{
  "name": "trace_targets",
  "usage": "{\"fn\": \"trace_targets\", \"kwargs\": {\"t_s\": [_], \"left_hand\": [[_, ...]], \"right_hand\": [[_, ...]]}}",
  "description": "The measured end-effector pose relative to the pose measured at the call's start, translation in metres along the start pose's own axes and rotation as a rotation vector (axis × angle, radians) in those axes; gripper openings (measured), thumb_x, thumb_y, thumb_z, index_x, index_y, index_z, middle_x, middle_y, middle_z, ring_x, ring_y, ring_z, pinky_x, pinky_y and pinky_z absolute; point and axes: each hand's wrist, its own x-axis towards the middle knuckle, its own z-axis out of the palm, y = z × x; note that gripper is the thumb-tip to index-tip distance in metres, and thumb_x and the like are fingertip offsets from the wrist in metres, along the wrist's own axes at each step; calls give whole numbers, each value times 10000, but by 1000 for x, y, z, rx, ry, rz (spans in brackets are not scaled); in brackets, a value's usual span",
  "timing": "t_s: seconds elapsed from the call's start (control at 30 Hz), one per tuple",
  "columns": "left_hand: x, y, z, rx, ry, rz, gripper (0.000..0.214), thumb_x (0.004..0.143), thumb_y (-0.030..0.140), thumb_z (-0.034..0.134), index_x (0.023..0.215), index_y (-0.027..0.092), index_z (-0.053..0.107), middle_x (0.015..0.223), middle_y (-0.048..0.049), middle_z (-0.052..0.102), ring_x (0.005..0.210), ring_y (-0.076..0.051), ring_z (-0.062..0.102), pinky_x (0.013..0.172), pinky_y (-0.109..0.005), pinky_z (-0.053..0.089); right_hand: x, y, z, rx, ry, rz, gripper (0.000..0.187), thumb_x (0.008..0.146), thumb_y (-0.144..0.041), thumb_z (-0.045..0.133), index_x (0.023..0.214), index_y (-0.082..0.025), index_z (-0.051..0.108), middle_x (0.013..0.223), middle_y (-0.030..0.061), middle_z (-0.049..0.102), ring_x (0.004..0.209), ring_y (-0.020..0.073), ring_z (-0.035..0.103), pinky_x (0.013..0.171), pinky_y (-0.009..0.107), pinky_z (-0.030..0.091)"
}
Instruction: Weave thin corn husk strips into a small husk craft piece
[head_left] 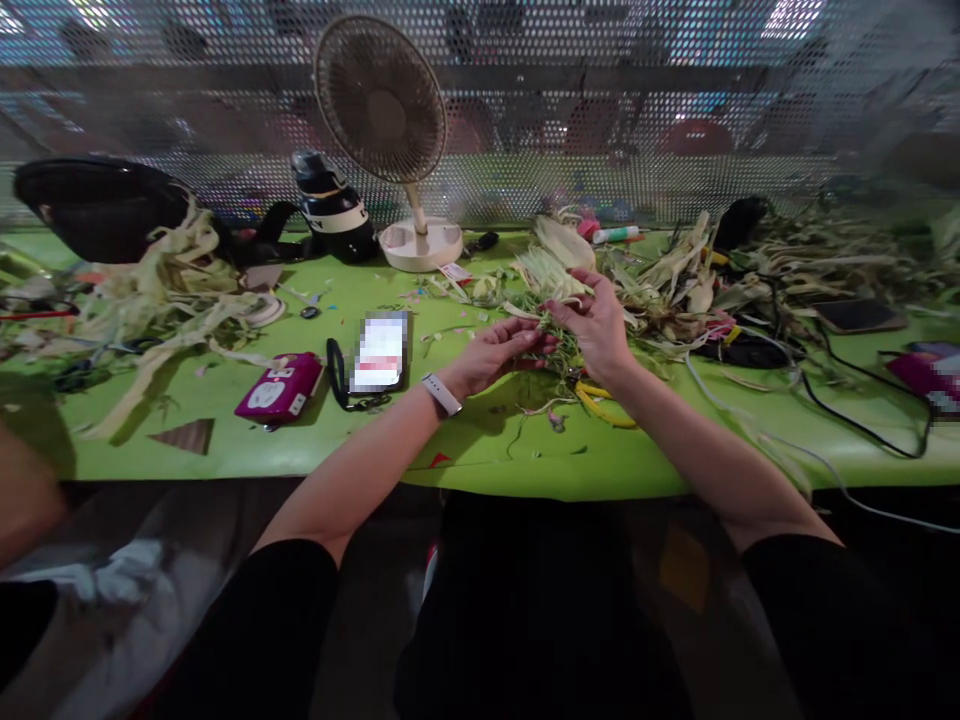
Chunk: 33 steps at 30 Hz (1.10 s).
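Observation:
My left hand (pixel 495 352), with a white watch band (pixel 442 394) at its wrist, is curled at the near side of a tangle of thin green stems. What lies between its fingers is too small to make out. Close beside it, my right hand (pixel 598 322) pinches a pale strip of corn husk (pixel 564 300) between thumb and fingers. More pale husk leaves (pixel 551 268) fan out just beyond both hands. Yellow loop handles (pixel 606 408), like those of scissors, lie under my right wrist.
Husk heaps cover the green tabletop (pixel 465 450) at left (pixel 187 270) and right (pixel 690 290). A fan (pixel 420 245), a dark bottle (pixel 337 215), a phone (pixel 381 350), and a magenta pouch (pixel 281 388) stand or lie leftward. Cables (pixel 817 400) cross the right side. Another person's arm (pixel 22 490) shows far left.

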Motion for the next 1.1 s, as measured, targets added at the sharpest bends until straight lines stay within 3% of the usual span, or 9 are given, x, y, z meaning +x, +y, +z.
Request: {"fn": "trace_targets", "kwargs": {"t_s": [0.13,0.4,0.53,0.63,0.73,0.93,1.1], "left_hand": [[1,3,-3,-53,24,-71,170,926,281,612,1007,161,703,1057,-111,776,1028,-216,726,972,-413,552],[3,4,-12,-34,-143,-193,273,953,377,571,1034,164,720,1007,-117,778,899,-197,738,750,-331,588],[1,4,-8,38,-57,-127,206,901,328,666,955,138,723,918,-102,775,747,-144,707,574,-229,513],[0,4,-3,13,7,-86,174,869,301,711,910,133,715,852,-82,765,674,-112,671,503,-187,446],[1,2,-2,-25,18,-20,192,865,320,718,829,134,689,734,-45,726,604,-90,631,521,-191,450],[3,-3,-4,-13,-40,118,316,834,428,740,722,156,626,582,7,617,517,-82,565,559,-232,471],[3,-2,-9,68,-62,98,383,805,533,740,721,176,627,602,-1,615,547,-102,580,570,-260,482]], "right_hand": [[-3,-7,4,100,-32,57,449,677,-478,831,974,-256,577,892,-10,649,815,154,653,796,336,547],[-9,-12,10,200,-144,100,371,680,-470,837,850,-245,596,829,-23,665,804,137,661,734,291,559],[-13,-14,11,164,-158,120,379,682,-491,834,842,-241,597,829,-17,676,740,132,631,650,284,536],[-14,-16,13,152,-124,87,364,704,-487,822,821,-239,583,845,-15,668,774,134,632,713,299,547],[-14,-17,16,169,-87,73,361,712,-486,818,808,-240,572,843,-19,651,805,132,628,797,310,547],[-17,-15,21,256,-88,101,407,655,-503,847,808,-242,575,843,-22,630,799,129,603,821,310,537],[-16,-17,18,218,-124,93,397,689,-520,813,815,-246,555,840,-17,615,801,132,602,806,314,537]]}}
